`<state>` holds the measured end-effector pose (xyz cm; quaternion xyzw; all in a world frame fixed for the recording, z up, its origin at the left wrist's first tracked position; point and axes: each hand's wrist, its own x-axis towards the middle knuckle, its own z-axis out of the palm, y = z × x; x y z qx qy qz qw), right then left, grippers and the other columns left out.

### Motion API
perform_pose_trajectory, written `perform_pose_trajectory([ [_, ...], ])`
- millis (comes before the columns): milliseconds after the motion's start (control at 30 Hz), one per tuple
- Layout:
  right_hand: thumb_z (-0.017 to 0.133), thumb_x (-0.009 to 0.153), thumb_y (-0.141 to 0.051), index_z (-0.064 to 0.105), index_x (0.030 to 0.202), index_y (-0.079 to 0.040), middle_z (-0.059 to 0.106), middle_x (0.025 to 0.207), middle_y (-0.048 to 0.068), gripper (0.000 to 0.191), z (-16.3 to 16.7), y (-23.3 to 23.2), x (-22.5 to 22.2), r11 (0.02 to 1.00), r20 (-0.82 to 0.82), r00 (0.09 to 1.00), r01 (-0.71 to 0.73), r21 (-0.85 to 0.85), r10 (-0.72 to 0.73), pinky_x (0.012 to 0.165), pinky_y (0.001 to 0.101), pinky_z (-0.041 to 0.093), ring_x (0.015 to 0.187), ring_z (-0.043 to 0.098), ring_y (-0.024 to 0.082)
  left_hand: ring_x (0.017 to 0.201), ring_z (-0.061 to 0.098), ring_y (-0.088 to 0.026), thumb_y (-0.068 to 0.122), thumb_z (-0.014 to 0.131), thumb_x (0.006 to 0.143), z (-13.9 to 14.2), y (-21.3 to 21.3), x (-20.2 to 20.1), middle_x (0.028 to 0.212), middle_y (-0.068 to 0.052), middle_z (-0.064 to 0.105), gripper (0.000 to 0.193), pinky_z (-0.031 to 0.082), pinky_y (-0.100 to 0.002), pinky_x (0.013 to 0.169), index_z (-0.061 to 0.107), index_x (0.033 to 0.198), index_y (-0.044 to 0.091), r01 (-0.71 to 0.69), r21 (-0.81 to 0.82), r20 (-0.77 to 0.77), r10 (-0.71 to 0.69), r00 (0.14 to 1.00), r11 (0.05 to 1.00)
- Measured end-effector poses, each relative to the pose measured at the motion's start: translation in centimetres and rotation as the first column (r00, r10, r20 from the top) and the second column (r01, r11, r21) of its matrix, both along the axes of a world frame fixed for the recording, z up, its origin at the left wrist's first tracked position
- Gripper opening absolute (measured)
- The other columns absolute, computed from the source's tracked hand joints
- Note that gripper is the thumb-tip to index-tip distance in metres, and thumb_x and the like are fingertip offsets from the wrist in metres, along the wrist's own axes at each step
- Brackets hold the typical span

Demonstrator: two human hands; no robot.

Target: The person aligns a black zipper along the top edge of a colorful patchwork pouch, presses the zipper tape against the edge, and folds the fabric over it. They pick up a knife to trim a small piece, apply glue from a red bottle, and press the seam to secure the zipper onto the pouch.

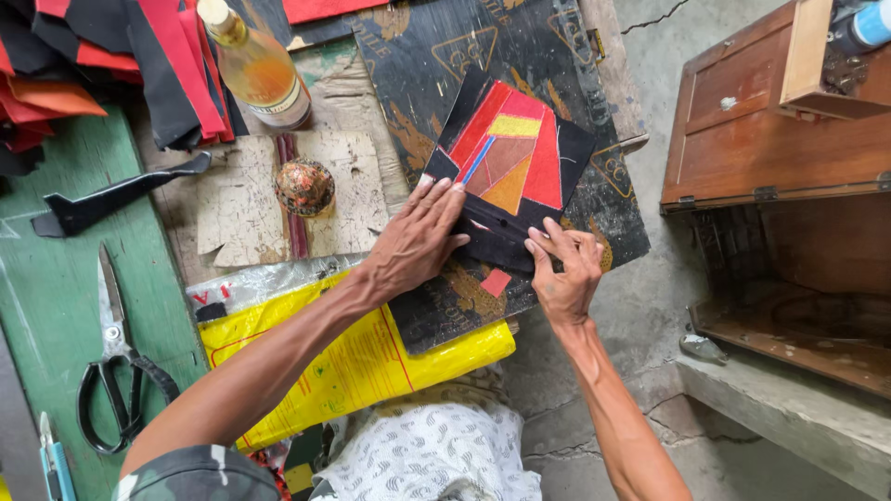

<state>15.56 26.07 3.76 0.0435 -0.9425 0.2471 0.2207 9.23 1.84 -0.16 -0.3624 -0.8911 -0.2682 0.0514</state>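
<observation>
Both hands are pressing a patchwork panel (509, 167) flat onto the black board (557, 65) on the desk — the left hand (419, 237) spread open on its lower-left edge, the right hand (564, 269) with bent fingers pinching the bottom edge. It looks like a smoothing-down step; the next move wants steady, even pressure along the seams. The panel's long axis runs diagonally, its narrow red end pointing up and away to the right.
</observation>
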Motion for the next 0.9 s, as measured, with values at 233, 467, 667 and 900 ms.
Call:
perform_pose_trajectory([
  [233, 0.084, 0.084, -0.009, 0.078, 0.111, -0.008, 0.069, 0.084, 0.004, 0.028, 1.8, 0.0, 0.9, 0.958, 0.019, 0.991, -0.134, 0.252, 0.133, 0.085, 0.0403, 0.042, 0.086, 0.063, 0.021, 0.141, 0.044, -0.044, 0.035, 0.056, 0.103, 1.2, -1.1, 0.0, 0.145, -0.033, 0.050, 0.064, 0.025, -0.049, 0.123, 0.044, 0.142, -0.015, -0.026, -0.083, 0.025, 0.028, 0.999, 0.996],
  [467, 0.076, 0.079, -0.005, 0.066, 0.130, -0.003, 0.076, 0.101, 0.009, 0.052, 5.1, -2.5, 1.6, 0.981, 0.117, 0.979, -0.178, 0.078, 0.168, 0.082, 0.0428, 0.047, 0.093, 0.067, 0.028, 0.142, 0.042, -0.045, 0.029, 0.059, 0.095, 4.7, -3.1, 2.5, 0.148, -0.031, 0.046, 0.057, 0.025, -0.051, 0.121, 0.047, 0.138, -0.007, -0.050, -0.022, -0.093, 0.048, 0.995, 0.999],
  [667, 0.078, 0.078, -0.011, 0.059, 0.131, 0.002, 0.068, 0.114, 0.021, 0.057, 4.5, -4.9, 5.5, 0.946, 0.087, 0.950, -0.307, 0.103, 0.299, 0.092, 0.0443, 0.051, 0.102, 0.063, 0.040, 0.138, 0.045, -0.041, 0.027, 0.055, 0.099, 6.3, -4.2, 4.5, 0.148, -0.028, 0.046, 0.058, 0.031, -0.048, 0.118, 0.041, 0.149, 0.000, -0.082, 0.048, 0.199, 0.071, 0.977, 0.996],
  [900, 0.068, 0.081, 0.004, 0.057, 0.135, 0.006, 0.070, 0.110, 0.018, 0.055, 3.9, -3.7, 4.8, 0.818, 0.080, 0.869, -0.488, 0.304, 0.488, 0.087, 0.0412, 0.055, 0.098, 0.066, 0.034, 0.147, 0.044, -0.037, 0.032, 0.051, 0.103, 5.8, -5.2, 3.6, 0.157, -0.023, 0.042, 0.061, 0.028, -0.050, 0.123, 0.037, 0.153, 0.000, -0.272, 0.291, 0.414, 0.136, 0.900, 0.917],
])
